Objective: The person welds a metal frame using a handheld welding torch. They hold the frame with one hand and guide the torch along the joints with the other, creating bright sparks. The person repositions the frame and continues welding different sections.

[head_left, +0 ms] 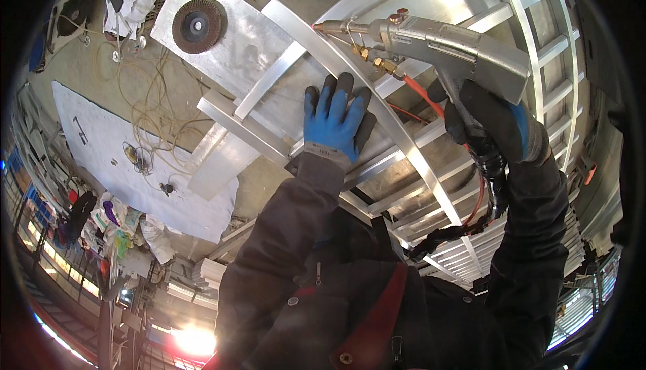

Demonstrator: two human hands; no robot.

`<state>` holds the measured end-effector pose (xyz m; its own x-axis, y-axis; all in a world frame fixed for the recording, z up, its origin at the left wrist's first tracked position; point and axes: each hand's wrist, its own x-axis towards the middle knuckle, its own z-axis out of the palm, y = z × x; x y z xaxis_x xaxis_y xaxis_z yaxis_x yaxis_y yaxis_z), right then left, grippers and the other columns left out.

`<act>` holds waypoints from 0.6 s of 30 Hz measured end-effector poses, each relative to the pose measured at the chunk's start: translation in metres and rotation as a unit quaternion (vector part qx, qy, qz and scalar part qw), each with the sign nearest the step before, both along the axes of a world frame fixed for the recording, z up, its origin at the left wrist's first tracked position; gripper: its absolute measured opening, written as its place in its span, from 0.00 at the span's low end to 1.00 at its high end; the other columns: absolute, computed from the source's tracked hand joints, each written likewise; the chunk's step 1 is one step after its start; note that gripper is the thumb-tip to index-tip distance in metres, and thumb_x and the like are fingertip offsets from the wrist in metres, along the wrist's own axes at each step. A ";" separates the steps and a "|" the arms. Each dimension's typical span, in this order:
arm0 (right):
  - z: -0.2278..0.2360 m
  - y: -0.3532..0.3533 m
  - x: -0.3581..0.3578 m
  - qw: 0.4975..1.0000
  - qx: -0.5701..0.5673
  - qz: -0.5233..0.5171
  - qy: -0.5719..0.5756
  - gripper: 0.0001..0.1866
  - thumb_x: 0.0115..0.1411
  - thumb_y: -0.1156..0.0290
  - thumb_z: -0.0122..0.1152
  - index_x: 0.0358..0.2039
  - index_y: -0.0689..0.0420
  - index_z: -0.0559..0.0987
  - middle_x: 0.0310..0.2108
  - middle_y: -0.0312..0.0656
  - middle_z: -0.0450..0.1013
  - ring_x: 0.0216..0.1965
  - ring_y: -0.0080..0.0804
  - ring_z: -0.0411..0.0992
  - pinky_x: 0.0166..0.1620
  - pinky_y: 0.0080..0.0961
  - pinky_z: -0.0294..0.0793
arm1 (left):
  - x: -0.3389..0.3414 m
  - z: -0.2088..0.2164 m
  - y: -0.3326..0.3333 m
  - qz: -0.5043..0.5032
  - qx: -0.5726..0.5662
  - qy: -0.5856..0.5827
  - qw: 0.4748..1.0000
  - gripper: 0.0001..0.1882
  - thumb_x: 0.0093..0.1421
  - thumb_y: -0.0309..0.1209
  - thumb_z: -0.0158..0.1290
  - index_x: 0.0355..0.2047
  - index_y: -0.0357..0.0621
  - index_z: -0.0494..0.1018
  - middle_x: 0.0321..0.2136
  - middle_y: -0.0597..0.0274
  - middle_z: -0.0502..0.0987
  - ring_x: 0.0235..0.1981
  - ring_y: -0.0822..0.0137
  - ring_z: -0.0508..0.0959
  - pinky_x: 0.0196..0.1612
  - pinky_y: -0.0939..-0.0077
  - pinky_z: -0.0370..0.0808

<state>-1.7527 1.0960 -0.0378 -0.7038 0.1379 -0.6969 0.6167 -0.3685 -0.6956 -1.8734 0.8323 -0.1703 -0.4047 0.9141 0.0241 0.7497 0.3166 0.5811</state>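
My right hand (494,117), in a black and blue glove, grips the handle of a grey metal welding gun (464,43). The gun's copper-coloured nozzle (330,26) points left, its tip at the edge of a long aluminium bar (306,33). Brass fittings (377,60) and a red hose (424,95) hang below the barrel. My left hand (334,121), in a blue glove with dark fingertips, lies flat with fingers spread on an aluminium plate (286,104) beside that bar. A thin wire runs close to the nozzle; whether the tip touches metal I cannot tell.
A brown flap disc (196,26) lies on the plate at upper left. Curved aluminium framework (528,33) with crossbars extends right. A black-wrapped cable (494,181) trails from the gun past my right forearm. Loose hoses (158,114) and a white sheet (134,168) cover floor at left.
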 end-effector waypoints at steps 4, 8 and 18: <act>0.003 -0.001 -0.001 0.999 -0.003 -0.022 -0.031 0.19 0.72 0.54 0.56 0.44 0.60 0.81 0.21 0.38 0.73 0.22 0.25 0.72 0.25 0.25 0.72 | -0.001 0.000 0.001 0.000 -0.004 0.000 1.000 0.23 0.62 0.40 0.61 0.56 0.50 0.74 0.60 0.48 0.70 0.62 0.41 0.70 0.61 0.32 0.63; 0.003 -0.001 -0.002 0.999 0.009 -0.024 -0.021 0.20 0.72 0.54 0.55 0.44 0.60 0.81 0.20 0.38 0.72 0.22 0.26 0.72 0.26 0.25 0.71 | -0.003 0.003 0.004 -0.007 0.008 0.006 1.000 0.21 0.62 0.39 0.59 0.53 0.46 0.74 0.60 0.46 0.69 0.61 0.42 0.70 0.61 0.35 0.62; -0.005 0.003 0.007 0.999 0.010 0.016 0.032 0.22 0.76 0.55 0.50 0.51 0.62 0.81 0.23 0.41 0.73 0.23 0.28 0.72 0.27 0.27 0.72 | -0.007 0.010 0.012 -0.014 0.011 0.017 1.000 0.23 0.56 0.38 0.61 0.51 0.45 0.74 0.56 0.49 0.68 0.55 0.47 0.71 0.55 0.44 0.63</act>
